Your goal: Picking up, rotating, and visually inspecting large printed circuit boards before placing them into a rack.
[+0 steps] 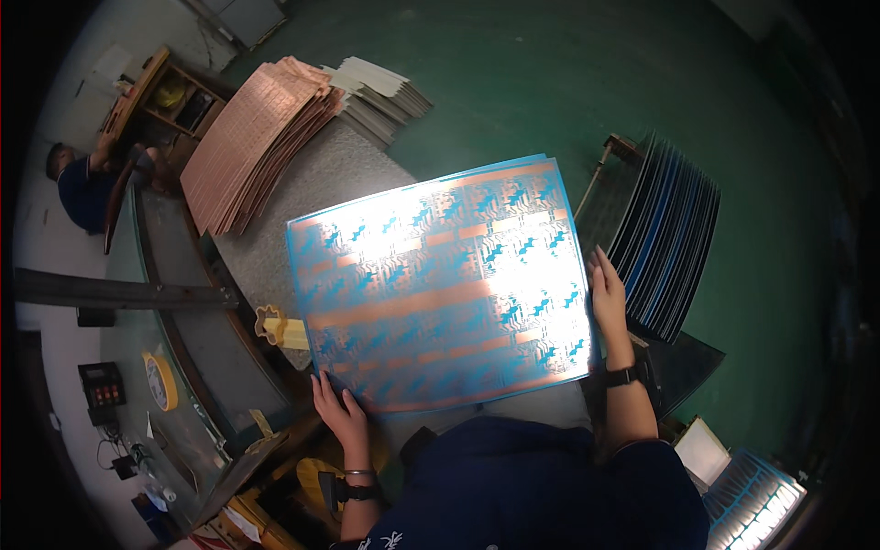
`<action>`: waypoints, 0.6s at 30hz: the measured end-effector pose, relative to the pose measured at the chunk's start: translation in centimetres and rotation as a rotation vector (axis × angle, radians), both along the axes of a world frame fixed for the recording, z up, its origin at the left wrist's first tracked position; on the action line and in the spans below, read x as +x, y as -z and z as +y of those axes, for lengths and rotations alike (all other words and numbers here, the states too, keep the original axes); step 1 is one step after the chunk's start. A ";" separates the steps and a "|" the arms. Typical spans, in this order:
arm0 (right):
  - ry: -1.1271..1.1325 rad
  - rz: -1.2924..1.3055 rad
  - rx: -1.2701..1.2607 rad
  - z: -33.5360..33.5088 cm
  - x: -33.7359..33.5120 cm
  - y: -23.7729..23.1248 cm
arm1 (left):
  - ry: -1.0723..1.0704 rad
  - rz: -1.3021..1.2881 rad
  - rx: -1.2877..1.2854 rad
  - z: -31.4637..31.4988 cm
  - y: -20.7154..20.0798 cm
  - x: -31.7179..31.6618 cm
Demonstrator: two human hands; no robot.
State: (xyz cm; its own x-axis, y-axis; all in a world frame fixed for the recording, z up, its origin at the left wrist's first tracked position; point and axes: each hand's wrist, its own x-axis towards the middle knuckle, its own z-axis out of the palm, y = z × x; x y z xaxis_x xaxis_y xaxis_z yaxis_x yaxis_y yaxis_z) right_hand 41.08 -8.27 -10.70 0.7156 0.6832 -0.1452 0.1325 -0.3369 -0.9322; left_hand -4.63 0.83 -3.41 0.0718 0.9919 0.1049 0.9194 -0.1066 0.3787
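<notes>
Left hand (341,417) at near-left corner of thin rectangular blue-and-copper patterned panel (403,312), right hand (608,295) at its right edge. Heavy glare, right side. Far left: stack of thin copper-coloured sheets (257,137) on grey speckled tabletop (316,179), pale sheets (390,87) beside it. Right: row of thin dark and blue panels (655,238). Left: yellow tape roll (151,380).
</notes>
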 end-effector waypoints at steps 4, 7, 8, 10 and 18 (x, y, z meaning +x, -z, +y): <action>-0.069 -0.311 -0.237 -0.6 -5.7 -5.1 | -0.048 -0.039 -0.014 0.8 0.5 -1.1; -0.057 -0.408 -0.313 -0.6 -6.8 -5.6 | -0.107 -0.114 -0.072 1.3 0.5 -1.3; -0.041 -0.472 -0.337 -0.7 -6.8 -5.5 | -0.118 -0.112 -0.072 1.4 0.3 -1.3; -0.034 -0.508 -0.319 -0.5 -7.1 -5.1 | -0.089 -0.036 -0.072 1.4 -0.5 -1.3; 0.046 -0.180 -0.056 -1.7 -3.1 -2.5 | -0.254 -0.417 -0.049 1.4 -5.3 -1.0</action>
